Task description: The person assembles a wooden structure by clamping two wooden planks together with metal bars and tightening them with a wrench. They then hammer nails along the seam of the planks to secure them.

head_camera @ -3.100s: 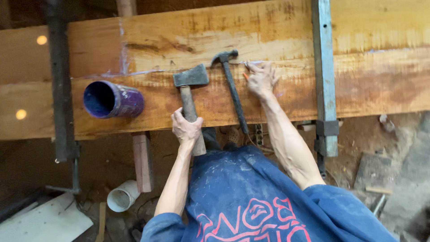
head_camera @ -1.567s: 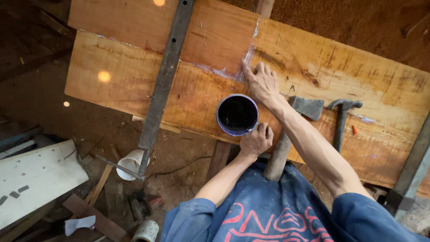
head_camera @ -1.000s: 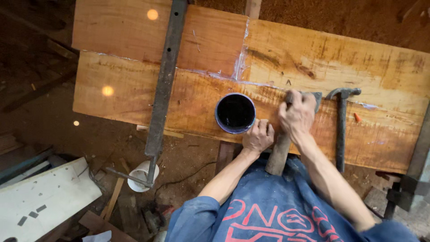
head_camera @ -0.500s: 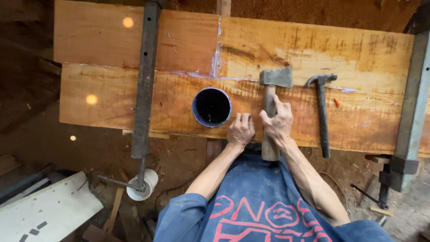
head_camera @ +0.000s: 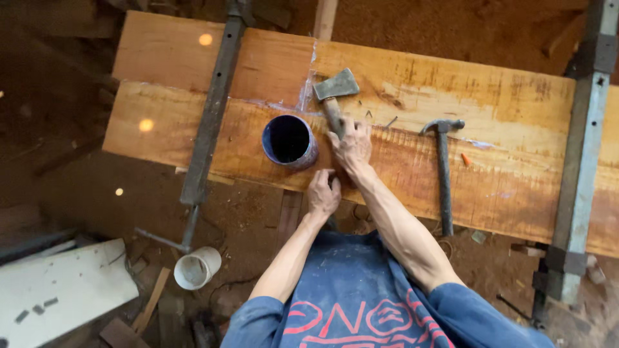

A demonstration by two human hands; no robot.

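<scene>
Your right hand (head_camera: 351, 145) clamps the wooden-handled steel hatchet (head_camera: 335, 90), its long axis pointing away; your curled left hand (head_camera: 322, 193) rests nearer you.

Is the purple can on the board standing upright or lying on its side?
Upright: the purple can shows its round open mouth facing up, on the wooden board beside the hatchet.

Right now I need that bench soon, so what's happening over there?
A person leans over wide wooden planks held in metal bar clamps. The right hand grips the handle of a hatchet lying on the wood, while the left hand rests at the near edge beside a dark open can. A claw hammer lies untouched to the right.
</scene>
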